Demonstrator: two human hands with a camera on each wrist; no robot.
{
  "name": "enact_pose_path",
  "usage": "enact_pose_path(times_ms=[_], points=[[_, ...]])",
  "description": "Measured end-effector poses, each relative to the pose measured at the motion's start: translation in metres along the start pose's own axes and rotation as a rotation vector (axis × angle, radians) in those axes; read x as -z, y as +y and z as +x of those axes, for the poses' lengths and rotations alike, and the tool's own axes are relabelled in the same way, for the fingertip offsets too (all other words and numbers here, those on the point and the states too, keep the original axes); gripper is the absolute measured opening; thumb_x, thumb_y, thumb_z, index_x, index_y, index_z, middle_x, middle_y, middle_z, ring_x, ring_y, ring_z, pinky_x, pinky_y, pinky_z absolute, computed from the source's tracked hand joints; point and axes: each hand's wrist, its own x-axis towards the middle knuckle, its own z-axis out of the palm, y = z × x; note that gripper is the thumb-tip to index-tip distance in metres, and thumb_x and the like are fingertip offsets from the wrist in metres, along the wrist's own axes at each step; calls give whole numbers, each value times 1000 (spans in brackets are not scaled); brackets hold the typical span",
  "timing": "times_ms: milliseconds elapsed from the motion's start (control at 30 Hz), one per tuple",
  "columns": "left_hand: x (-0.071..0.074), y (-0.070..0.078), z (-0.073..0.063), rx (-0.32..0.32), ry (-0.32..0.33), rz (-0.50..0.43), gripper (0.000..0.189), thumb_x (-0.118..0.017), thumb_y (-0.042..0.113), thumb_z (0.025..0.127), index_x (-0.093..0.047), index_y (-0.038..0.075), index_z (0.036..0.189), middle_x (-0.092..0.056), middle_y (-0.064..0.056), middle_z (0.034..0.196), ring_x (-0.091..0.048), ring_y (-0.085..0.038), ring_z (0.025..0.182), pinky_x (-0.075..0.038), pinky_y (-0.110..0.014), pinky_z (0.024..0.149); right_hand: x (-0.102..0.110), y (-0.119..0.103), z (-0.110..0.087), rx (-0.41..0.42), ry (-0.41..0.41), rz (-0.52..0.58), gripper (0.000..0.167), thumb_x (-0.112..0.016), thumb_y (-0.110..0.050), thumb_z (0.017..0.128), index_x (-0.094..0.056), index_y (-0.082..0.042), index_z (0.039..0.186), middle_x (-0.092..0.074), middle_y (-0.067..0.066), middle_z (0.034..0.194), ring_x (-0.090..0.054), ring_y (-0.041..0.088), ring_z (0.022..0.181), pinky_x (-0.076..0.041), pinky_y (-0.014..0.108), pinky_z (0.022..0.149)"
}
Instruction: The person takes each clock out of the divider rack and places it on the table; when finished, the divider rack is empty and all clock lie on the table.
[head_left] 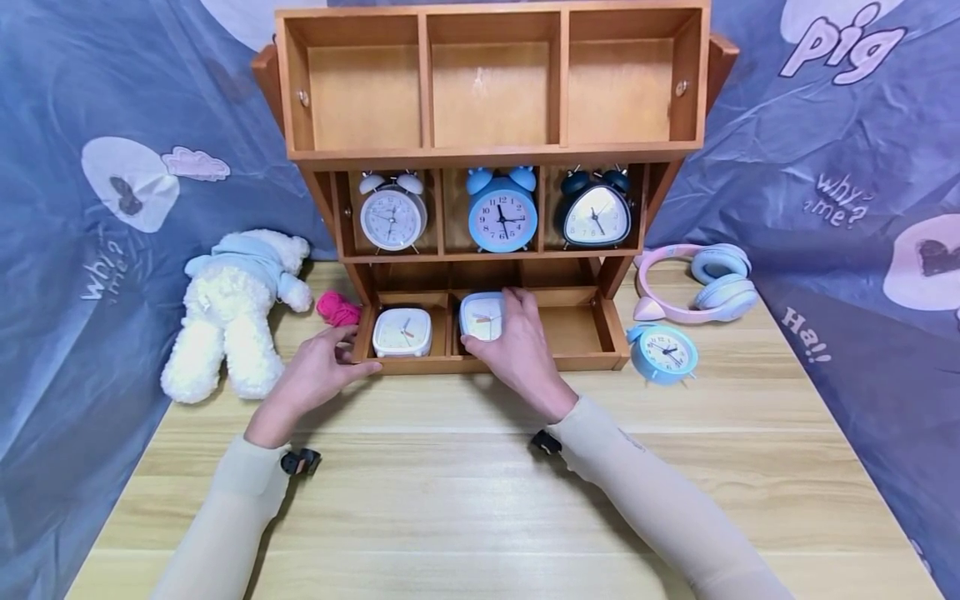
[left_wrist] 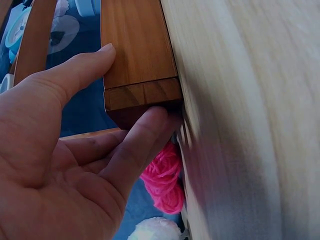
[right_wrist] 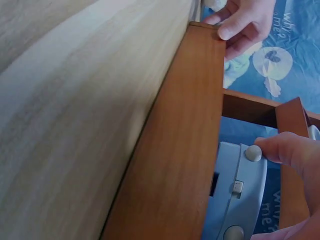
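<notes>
above the table [head_left: 450,500], hands [head_left: 315,371] [head_left: 519,346] grip a shelf [head_left: 491,156] (left) and a squarish blue clock [head_left: 478,317] (right).

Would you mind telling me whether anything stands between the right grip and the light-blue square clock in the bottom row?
Nothing visible does: the right grip holds the light-blue square clock with fingers and thumb, and the low wooden front board does not come between them.
</notes>
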Motion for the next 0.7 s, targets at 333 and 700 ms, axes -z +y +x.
enact_pose_path(times_ms=[333,700], points=[[-1,-1,1,-4,1,2,90,-88,43,98,-49,-4,164,-72,-29,141,-77,-40,119,-63,-58,101,17,5,-5,4,24,18,106,-94,-35,84,-43,4,168,-39,19,173,-56,42,146,-52,58,124],[0,0,0,2,-3,7,91,-87,45,99,-48,-3,165,-70,-29,145,-77,-40,120,-63,-58,101,35,9,-10,33,47,18,100,-94,-34,84,-48,4,164,-39,17,172,-59,41,138,-54,58,118]])
